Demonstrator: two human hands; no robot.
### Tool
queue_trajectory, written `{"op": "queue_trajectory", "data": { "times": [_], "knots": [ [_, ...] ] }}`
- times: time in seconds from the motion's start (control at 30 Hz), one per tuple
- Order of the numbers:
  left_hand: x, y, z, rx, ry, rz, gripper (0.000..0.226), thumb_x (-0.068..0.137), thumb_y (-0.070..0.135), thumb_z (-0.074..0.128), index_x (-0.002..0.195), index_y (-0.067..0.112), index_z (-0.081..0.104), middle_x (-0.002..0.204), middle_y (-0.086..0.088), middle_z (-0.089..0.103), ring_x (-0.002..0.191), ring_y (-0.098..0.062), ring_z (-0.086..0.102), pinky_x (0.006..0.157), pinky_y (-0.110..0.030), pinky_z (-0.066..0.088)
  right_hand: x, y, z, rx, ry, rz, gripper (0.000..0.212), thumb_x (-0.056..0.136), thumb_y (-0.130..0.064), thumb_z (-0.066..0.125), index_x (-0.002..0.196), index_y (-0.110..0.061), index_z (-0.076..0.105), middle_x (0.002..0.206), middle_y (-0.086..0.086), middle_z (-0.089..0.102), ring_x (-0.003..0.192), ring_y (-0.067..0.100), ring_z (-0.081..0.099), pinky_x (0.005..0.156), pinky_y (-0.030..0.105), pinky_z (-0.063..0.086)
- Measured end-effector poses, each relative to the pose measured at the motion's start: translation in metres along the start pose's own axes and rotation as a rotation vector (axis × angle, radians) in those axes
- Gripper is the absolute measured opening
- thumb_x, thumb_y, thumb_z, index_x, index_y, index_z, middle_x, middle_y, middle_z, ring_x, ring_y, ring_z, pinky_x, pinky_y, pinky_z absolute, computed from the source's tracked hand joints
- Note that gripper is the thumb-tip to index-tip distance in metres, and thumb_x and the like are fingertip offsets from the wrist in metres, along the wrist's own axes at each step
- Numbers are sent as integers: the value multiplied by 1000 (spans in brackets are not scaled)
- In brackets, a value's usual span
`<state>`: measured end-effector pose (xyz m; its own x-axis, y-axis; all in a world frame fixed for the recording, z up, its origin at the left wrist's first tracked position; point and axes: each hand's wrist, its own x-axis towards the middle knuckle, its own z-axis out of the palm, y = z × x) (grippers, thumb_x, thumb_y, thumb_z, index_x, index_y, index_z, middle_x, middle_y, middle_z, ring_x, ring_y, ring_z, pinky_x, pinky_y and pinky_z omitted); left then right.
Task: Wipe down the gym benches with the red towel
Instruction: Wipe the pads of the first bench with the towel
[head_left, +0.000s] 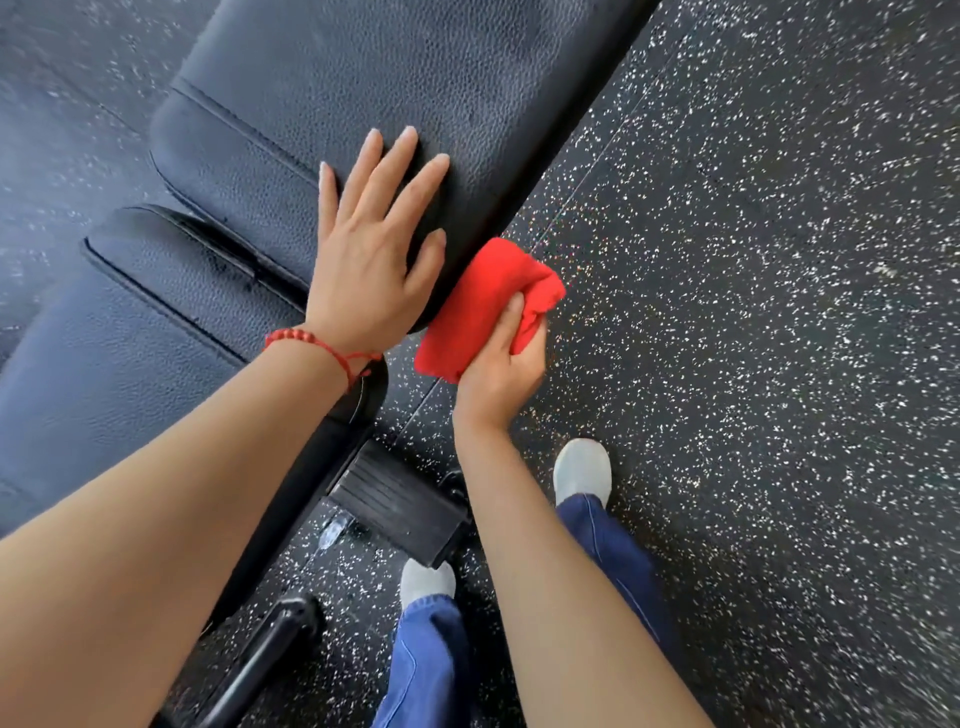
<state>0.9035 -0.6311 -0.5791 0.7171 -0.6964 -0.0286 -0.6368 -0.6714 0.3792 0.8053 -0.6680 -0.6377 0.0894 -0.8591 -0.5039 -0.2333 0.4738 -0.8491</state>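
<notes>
Bench: black padded vinyl with a pebbled grain and stitched seams, running from near left to far right, split into two cushions by a gap.
Left hand: lying flat on the pad's right edge, fingers straight and spread, grasping nothing.
Bracelet: red beads on red cord, sitting at the left wrist.
Right hand: clenching the red towel, thumb on top.
Red towel: soft bunched cloth, pressing against the pad's right side edge, just beside the left hand.
Floor: black rubber with white speckles.
Writing: none readable.

Left hand flat (fingers spread); right hand clenched.
</notes>
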Motion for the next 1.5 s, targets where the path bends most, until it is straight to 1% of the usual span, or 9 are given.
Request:
{"op": "queue_trajectory", "data": {
  "times": [0.1, 0.2, 0.4, 0.7, 0.97, 1.2, 1.3, 1.4, 1.5],
  "knots": [
    [-26, 0, -3, 31, -26, -16, 52, 89, 26, 44, 140, 16, 40, 151, -7, 28, 141, -28, 16, 111, -53, 3, -14, 3, -4, 12, 13, 10, 23, 91, -28, 53, 100, -9, 63, 81, -7, 65, 64, -10, 53, 61, 2, 37],
    [-54, 1, -6, 17, -18, -85, 52, 89, 26, 44, 140, 18, 39, 151, -5, 28, 141, -25, 16, 112, -50, 5, -24, 4, -8, 3, -12, -38, 21, 92, -23, 53, 101, -6, 62, 81, -9, 63, 66, -17, 53, 62, 0, 36],
    [-102, -10, -23, 63, -3, -99, 51, 89, 33, 36, 138, 18, 43, 149, -7, 32, 140, -26, 21, 112, -50, 8, -65, 25, -32, -138, -189, -41, 26, 88, -32, 56, 100, -10, 64, 92, 10, 70, 79, 15, 61, 74, 29, 47],
    [-188, -53, -42, 150, -88, -102, 52, 90, 34, 33, 138, 17, 45, 148, -9, 34, 139, -28, 23, 111, -54, 12, -151, 76, -56, -99, -111, 67, 20, 90, -21, 55, 105, -11, 64, 91, -2, 67, 80, -4, 56, 70, 4, 40],
    [-219, -81, -37, 235, -128, -4, 53, 92, 38, 33, 142, 22, 36, 151, -7, 28, 139, -26, 22, 108, -59, 11, -205, 113, -66, -41, -122, 201, 17, 92, -17, 52, 103, -10, 63, 92, -1, 66, 73, -20, 54, 70, 6, 41],
    [-222, -93, -26, 251, -51, 46, 52, 94, 39, 32, 144, 28, 29, 152, -3, 26, 140, -21, 16, 110, -55, 6, -139, 87, -32, -39, 83, 21, 24, 93, -22, 51, 101, -3, 63, 92, 4, 68, 81, 14, 59, 73, 22, 42],
    [-222, -96, -24, 255, -30, 56, 52, 94, 39, 32, 144, 30, 27, 153, -2, 25, 141, -20, 15, 110, -53, 4, -130, 87, -29, -30, 80, 3, 20, 93, -23, 51, 98, -8, 64, 82, -8, 65, 74, 2, 55, 67, 14, 41],
    [-222, -97, -23, 258, -22, 61, 52, 94, 40, 32, 145, 31, 26, 153, -1, 25, 141, -19, 15, 111, -51, 3, -140, 93, -32, -35, 78, -7, 22, 93, -22, 51, 102, -5, 63, 87, -3, 66, 73, -1, 53, 69, 15, 41],
    [-223, -96, -23, 252, -26, 57, 52, 94, 39, 32, 145, 30, 27, 153, -2, 25, 141, -20, 15, 111, -52, 3, -161, 105, -45, -100, 10, -6, 17, 92, -23, 52, 99, -13, 64, 77, -26, 56, 66, -11, 51, 65, 1, 35]
  ]
}}
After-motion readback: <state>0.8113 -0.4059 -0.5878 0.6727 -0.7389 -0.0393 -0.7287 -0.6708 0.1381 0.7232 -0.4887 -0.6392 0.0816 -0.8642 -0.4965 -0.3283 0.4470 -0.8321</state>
